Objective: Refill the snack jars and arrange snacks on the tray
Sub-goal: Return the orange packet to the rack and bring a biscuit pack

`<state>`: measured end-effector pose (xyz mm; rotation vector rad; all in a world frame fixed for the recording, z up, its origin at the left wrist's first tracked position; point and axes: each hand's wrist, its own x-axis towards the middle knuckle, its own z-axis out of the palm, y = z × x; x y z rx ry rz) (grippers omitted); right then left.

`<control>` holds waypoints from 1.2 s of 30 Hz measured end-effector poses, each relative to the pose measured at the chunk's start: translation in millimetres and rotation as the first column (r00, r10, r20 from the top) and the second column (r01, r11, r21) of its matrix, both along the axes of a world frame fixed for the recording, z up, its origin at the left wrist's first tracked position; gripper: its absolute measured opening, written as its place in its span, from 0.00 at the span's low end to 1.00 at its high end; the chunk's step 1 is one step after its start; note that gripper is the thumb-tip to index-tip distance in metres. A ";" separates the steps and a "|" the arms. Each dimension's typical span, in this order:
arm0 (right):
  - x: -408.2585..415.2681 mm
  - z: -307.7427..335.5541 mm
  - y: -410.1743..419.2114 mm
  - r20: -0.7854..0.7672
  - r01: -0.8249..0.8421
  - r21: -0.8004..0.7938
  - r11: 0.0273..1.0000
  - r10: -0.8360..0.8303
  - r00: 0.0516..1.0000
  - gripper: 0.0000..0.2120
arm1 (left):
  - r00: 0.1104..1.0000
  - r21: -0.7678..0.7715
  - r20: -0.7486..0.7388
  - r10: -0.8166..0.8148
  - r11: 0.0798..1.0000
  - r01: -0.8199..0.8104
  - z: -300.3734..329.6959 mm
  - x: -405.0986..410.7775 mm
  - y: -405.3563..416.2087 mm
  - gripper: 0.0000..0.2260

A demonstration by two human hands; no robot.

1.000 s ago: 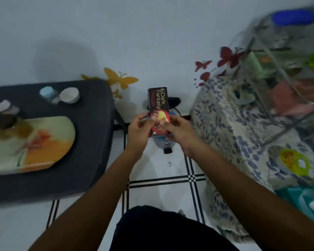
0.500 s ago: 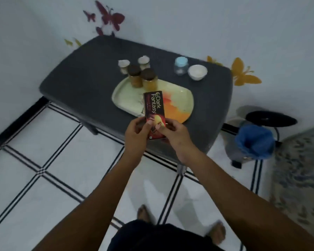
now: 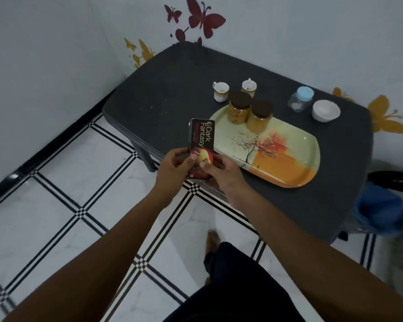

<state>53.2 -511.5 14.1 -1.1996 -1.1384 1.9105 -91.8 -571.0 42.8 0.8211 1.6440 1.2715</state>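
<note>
Now, our grip: both hands hold one biscuit box (image 3: 200,147) upright, in front of the near left edge of the dark table (image 3: 172,89).
Left hand (image 3: 173,168): fingers curled round the box's lower left side, thumb pressed on its front face.
Right hand (image 3: 221,173): fingers wrapped round the lower right side, thumb on the front beside the other thumb.
Writing: we read "Dark Fantasy" in white letters running up the dark red front; the small print beside it is too fine to read.
Tray (image 3: 298,159): oval, pale green and orange with a painted tree, lying on the table just right of the box.
Jars (image 3: 239,109): two brown-lidded jars of golden snacks stand touching at the tray's far end.
Others on the table: two small cups (image 3: 221,90) behind the jars, a blue-lidded jar (image 3: 300,98) and a white bowl (image 3: 325,110) to the right.
</note>
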 end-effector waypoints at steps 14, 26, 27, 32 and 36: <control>-156.0 -0.2 102.9 0.060 0.077 0.013 0.997 -0.078 0.995 0.14 | 0.992 -0.093 -0.061 -0.108 0.990 0.102 4.3 -155.1 112.4 0.09; -209.2 -54.7 193.6 0.164 0.434 0.047 0.900 -0.435 0.885 0.08 | 0.855 -0.240 -0.019 -0.518 0.833 0.499 -63.4 -199.9 262.5 0.15; -212.4 -61.3 198.9 0.195 0.447 0.042 0.893 -0.446 0.873 0.07 | 0.845 -0.255 -0.009 -0.534 0.819 0.515 -71.4 -200.8 272.2 0.15; -218.8 -95.4 216.6 0.381 0.495 0.034 0.868 -0.470 0.797 0.08 | 0.798 -0.309 0.041 -0.601 0.752 0.582 -109.4 -201.8 299.8 0.15; -220.9 -107.7 222.5 0.473 0.460 0.072 0.885 -0.436 0.765 0.10 | 0.799 -0.332 0.078 -0.596 0.740 0.585 -125.0 -208.0 307.8 0.12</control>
